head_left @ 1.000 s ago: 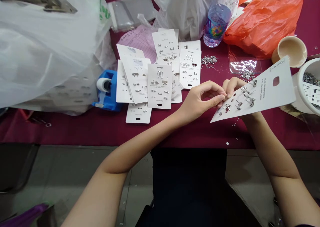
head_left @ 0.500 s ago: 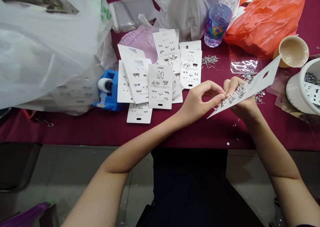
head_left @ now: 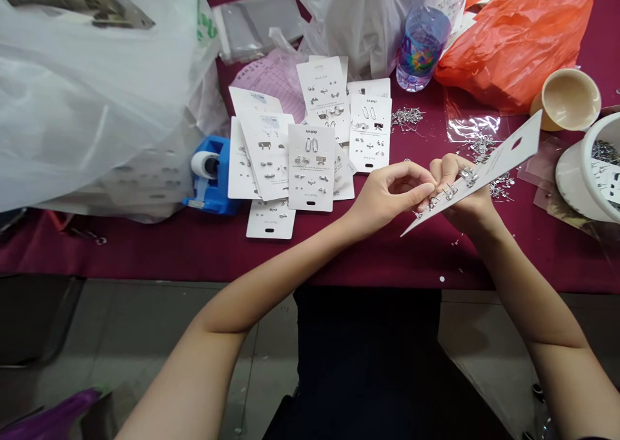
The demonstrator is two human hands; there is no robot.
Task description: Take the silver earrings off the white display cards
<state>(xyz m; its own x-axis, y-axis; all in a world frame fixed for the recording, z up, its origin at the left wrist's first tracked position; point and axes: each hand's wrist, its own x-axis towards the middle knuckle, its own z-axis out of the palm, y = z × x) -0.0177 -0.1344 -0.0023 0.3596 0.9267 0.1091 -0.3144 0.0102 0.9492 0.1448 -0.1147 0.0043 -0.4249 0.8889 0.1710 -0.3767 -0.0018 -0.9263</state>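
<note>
My right hand point(head_left: 460, 198) grips a white earring card point(head_left: 504, 157) from below, its back facing up with several metal posts and clasps sticking out. The card is tilted, nearly edge-on to me. My left hand point(head_left: 392, 194) pinches thumb and forefinger together at the card's near end, on something too small to make out. Both hands hover just above the maroon tablecloth point(head_left: 194, 246).
Finished earring cards point(head_left: 310, 165) lie fanned left of my hands, beside a blue tape dispenser point(head_left: 210, 175). Loose metal backs point(head_left: 405, 117) are scattered behind. A water bottle point(head_left: 420, 42), orange bag point(head_left: 513, 36), beige cup point(head_left: 569, 97), white bowl point(head_left: 576, 175) and big clear bags point(head_left: 87, 91) surround.
The card has tipped from facing me to nearly edge-on and dropped lower. My left hand keeps its pinch at the card's near end.
</note>
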